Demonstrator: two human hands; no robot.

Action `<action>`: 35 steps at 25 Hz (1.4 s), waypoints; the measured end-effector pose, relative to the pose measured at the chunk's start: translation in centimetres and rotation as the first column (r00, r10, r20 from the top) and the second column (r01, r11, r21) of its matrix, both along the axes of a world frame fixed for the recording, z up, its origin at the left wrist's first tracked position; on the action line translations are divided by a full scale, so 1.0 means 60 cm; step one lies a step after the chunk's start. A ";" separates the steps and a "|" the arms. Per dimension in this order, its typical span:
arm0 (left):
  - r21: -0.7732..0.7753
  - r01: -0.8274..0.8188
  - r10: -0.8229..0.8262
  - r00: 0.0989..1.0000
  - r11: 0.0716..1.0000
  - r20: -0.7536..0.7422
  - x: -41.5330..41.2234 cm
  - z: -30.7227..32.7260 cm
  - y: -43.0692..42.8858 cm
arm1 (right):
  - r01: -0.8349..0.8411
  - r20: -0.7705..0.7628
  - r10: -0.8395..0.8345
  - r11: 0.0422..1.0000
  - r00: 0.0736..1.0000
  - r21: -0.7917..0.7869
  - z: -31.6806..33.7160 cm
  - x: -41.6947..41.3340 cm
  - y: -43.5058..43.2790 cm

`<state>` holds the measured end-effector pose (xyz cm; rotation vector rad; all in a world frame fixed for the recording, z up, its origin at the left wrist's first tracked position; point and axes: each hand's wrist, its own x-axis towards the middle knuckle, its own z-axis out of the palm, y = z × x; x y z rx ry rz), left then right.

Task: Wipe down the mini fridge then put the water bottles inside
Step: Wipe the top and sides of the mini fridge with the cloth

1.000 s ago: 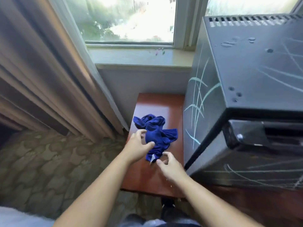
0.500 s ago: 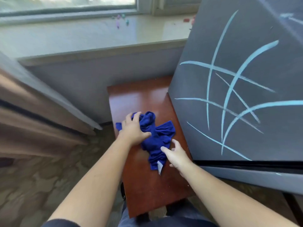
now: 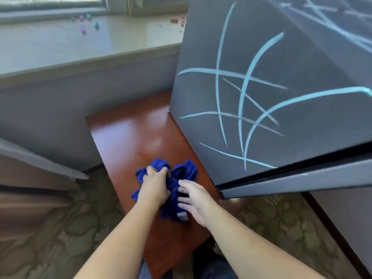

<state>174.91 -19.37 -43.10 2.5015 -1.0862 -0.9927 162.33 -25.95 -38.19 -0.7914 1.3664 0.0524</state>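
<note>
Daylight falls on a pale windowsill (image 3: 80, 47) above a grey wall (image 3: 60, 117), a reddish wooden table (image 3: 128, 135) and patterned carpet (image 3: 60, 238).

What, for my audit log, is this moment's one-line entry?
left hand: grips blue cloth; right hand: open against cloth; mini fridge: scribbles unwiped

A crumpled blue cloth (image 3: 185, 172) lies on the red-brown table (image 3: 128, 133), near its front edge and just beside the dark fridge (image 3: 302, 109). The left hand (image 3: 154, 187) is on top of it, fingers curled into the folds. The right hand (image 3: 196, 200) lies flat at the cloth's right side, fingers spread; it seems to touch the fabric, though blur makes that hard to tell. Pale blue streaks (image 3: 249, 77) cross the fridge's side. Small coloured bits dot the sill (image 3: 80, 47) behind.
</note>
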 end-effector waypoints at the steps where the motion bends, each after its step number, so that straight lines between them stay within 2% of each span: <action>1: -0.012 -0.058 0.058 0.998 0.998 -0.034 -0.007 0.009 0.007 | -0.040 0.027 0.041 0.999 0.999 -0.029 0.011 -0.008 0.001; 3: -0.077 -0.211 0.204 0.975 0.974 -0.087 -0.017 0.044 0.019 | -0.182 0.043 0.190 0.972 0.981 -0.148 0.040 -0.026 -0.005; 4: -0.120 -0.280 0.267 0.957 0.952 -0.113 -0.020 0.069 0.021 | -0.284 0.001 0.293 0.927 0.956 -0.243 0.056 -0.038 -0.011; 6: -0.207 -0.380 0.352 0.922 0.902 -0.161 -0.028 0.135 0.024 | -0.515 -0.163 0.498 0.736 0.851 -0.439 0.094 -0.067 -0.028; 8: -0.288 -0.445 0.416 0.895 0.848 -0.158 -0.050 0.215 0.030 | -0.643 -0.269 0.625 0.506 0.733 -0.575 0.146 -0.103 -0.037; 14: -0.547 -0.506 0.521 0.842 0.667 -0.143 -0.144 0.444 0.062 | -0.462 -0.153 0.796 0.172 0.585 -0.870 0.310 -0.205 -0.035; 20: -0.775 -0.455 0.511 0.836 0.438 -0.202 -0.243 0.651 0.083 | -0.112 -0.022 0.829 0.049 0.559 -0.993 0.498 -0.309 -0.048; 23: -0.868 -0.366 0.428 0.880 0.335 -0.206 -0.283 0.731 0.060 | 0.076 0.039 0.810 -0.007 0.585 -0.997 0.570 -0.357 -0.081; 25: -0.911 -0.285 0.361 0.917 0.298 -0.168 -0.309 0.764 0.024 | 0.161 0.104 0.776 0.003 0.622 -0.987 0.596 -0.386 -0.117; 27: -0.936 -0.206 0.306 0.945 0.285 -0.115 -0.333 0.780 -0.021 | 0.203 0.166 0.717 0.035 0.677 -0.978 0.613 -0.415 -0.163; 29: -0.951 -0.099 0.243 0.970 0.292 -0.026 -0.354 0.783 -0.069 | 0.195 0.166 0.657 0.029 0.736 -0.980 0.623 -0.440 -0.212; 32: -0.934 0.147 0.188 0.958 0.325 0.216 -0.365 0.774 -0.139 | 0.189 0.155 0.638 0.016 0.754 -0.982 0.629 -0.451 -0.261; 34: -0.899 0.247 0.166 0.932 0.362 0.323 -0.358 0.762 -0.177 | 0.141 0.070 0.607 -0.071 0.791 -0.987 0.630 -0.438 -0.281; 35: -0.855 0.277 0.137 0.920 0.439 0.368 -0.349 0.753 -0.191 | 0.068 -0.024 0.576 -0.137 0.817 -0.988 0.629 -0.426 -0.289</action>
